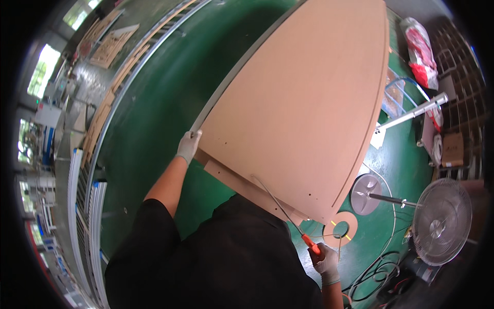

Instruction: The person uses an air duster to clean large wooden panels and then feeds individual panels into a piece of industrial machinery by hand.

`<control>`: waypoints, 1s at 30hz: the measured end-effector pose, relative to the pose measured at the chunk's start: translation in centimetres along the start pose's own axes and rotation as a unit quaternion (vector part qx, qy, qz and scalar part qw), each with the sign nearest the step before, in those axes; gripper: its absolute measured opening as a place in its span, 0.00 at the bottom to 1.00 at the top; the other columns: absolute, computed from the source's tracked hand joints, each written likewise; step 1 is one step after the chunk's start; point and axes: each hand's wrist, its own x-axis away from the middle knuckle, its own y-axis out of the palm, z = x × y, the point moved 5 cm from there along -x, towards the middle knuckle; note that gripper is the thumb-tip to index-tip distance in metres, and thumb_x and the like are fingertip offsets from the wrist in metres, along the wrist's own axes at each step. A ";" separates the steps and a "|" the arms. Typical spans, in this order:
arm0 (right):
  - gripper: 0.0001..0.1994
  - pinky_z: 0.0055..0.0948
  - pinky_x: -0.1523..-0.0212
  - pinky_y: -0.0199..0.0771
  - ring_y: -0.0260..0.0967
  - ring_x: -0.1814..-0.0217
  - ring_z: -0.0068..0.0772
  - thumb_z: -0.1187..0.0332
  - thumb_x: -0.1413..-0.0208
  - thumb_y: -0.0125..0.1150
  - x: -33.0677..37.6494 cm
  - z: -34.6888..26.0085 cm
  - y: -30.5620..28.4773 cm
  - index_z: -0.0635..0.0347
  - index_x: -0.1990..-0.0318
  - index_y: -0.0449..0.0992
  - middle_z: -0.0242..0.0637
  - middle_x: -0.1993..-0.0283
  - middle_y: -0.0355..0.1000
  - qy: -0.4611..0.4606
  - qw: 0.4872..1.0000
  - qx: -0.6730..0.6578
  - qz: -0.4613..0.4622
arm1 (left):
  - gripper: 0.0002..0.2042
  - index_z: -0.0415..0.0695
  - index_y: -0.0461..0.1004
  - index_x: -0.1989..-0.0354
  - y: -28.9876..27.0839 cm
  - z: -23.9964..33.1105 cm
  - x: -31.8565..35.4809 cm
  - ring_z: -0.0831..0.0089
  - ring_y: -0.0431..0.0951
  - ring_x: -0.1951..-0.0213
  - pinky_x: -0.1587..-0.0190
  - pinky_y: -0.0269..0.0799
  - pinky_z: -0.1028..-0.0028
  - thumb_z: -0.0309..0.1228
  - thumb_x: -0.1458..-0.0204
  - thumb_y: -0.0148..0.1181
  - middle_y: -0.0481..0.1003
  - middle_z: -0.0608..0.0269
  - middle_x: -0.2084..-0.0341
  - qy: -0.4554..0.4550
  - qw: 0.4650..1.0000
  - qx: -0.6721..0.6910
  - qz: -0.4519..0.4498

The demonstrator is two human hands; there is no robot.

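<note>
The broad tan wooden panel [298, 103] looks stiff, heavy; left hand [189, 147] aptly grips its near-left corner, right hand [326, 262] an orange-handled metal-rod tool [309, 242].

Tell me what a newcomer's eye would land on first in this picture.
Probably the big tan panel, which fills the upper middle, with the person's left hand at its near left corner. Next, the bright orange-handled tool in the right hand, at lower right, its thin rod reaching over the panel's near edge. Then the round standing fan at far right.
</note>
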 end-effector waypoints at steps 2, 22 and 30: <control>0.14 0.47 0.71 0.72 0.74 0.71 0.57 0.54 0.46 0.67 -0.6 -1.4 0.9 0.55 0.71 0.76 0.47 0.75 0.73 -0.018 1.000 0.011 -0.022 | 0.29 0.37 0.76 0.50 -1.0 -2.7 -1.3 0.54 0.80 0.57 0.54 0.75 0.61 0.54 0.43 0.56 0.79 0.47 0.60 0.027 0.992 0.086 -0.088; 0.06 0.47 0.68 0.72 0.75 0.66 0.55 0.66 0.49 0.61 -3.3 -12.1 11.3 0.51 0.64 0.76 0.44 0.70 0.75 0.001 0.999 0.046 -0.016 | 0.25 0.39 0.75 0.47 -2.1 -3.5 -4.0 0.65 0.76 0.50 0.48 0.74 0.65 0.51 0.37 0.53 0.77 0.55 0.51 -0.070 0.949 0.239 -0.193; 0.10 0.45 0.69 0.73 0.75 0.69 0.54 0.60 0.44 0.66 -6.7 -24.5 3.9 0.55 0.64 0.76 0.45 0.71 0.75 -0.040 0.988 0.146 -0.024 | 0.29 0.37 0.76 0.46 3.9 -10.3 -8.8 0.55 0.76 0.44 0.40 0.67 0.64 0.54 0.35 0.47 0.77 0.46 0.47 0.011 0.955 0.290 -0.064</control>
